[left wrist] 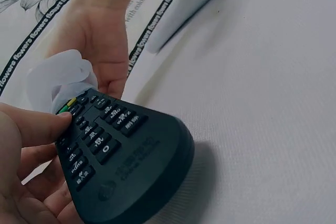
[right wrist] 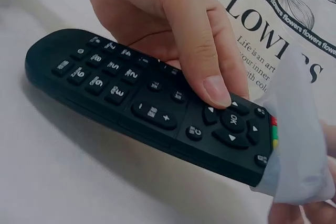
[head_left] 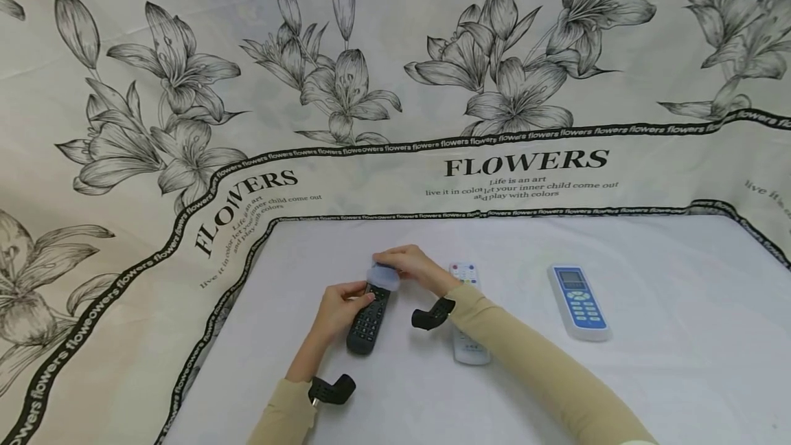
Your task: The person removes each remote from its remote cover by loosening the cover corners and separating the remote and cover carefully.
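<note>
- We see the left hand (head_left: 338, 309) gripping a long black plastic remote control (head_left: 366, 328), its thumb over the keys.
- We find the right hand (head_left: 417, 266) holding a translucent whitish film sleeve (head_left: 383, 279) around that remote's far end.
- We place both over the white cloth-covered table (head_left: 692, 369), nearer its left edge than its right.
- We see a slim white remote control (head_left: 471, 352) partly hidden beneath the right forearm (head_left: 544, 362); a white, blue-faced remote control (head_left: 581, 301) lies nearest the right edge.
</note>
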Tool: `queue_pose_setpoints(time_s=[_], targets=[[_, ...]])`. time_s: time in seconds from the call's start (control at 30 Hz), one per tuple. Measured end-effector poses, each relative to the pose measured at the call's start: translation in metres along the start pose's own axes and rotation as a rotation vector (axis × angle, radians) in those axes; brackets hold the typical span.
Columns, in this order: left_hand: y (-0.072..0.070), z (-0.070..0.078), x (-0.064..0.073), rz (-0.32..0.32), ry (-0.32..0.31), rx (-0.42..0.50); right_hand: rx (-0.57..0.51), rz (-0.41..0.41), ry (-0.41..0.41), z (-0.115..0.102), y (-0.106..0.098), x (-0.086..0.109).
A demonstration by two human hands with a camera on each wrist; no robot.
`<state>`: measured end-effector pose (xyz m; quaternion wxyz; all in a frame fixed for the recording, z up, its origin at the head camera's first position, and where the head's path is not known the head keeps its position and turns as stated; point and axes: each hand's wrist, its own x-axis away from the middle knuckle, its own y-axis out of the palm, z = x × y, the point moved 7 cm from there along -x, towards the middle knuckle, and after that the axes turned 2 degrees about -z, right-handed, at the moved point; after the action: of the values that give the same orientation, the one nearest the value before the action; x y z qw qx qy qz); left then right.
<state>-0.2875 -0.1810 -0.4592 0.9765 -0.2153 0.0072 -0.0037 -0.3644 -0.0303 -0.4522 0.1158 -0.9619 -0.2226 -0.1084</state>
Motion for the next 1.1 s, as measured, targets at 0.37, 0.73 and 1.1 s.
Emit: queue_pose_setpoints(time_s=[0.37, 0.73, 1.1], targets=[[0.002, 0.003, 0.002, 0.005, 0.010, 0.001, 0.020, 0.179, -0.031, -0.006, -0.002, 0.001], [0.002, 0.002, 0.004, 0.047, -0.027, -0.016, -0.030, 0.265, -0.044, -0.005, -0.006, 0.002], [0.003, 0.003, 0.006, 0.049, -0.024, 0.009, -0.032, 0.294, -0.029, -0.003, -0.011, -0.002]])
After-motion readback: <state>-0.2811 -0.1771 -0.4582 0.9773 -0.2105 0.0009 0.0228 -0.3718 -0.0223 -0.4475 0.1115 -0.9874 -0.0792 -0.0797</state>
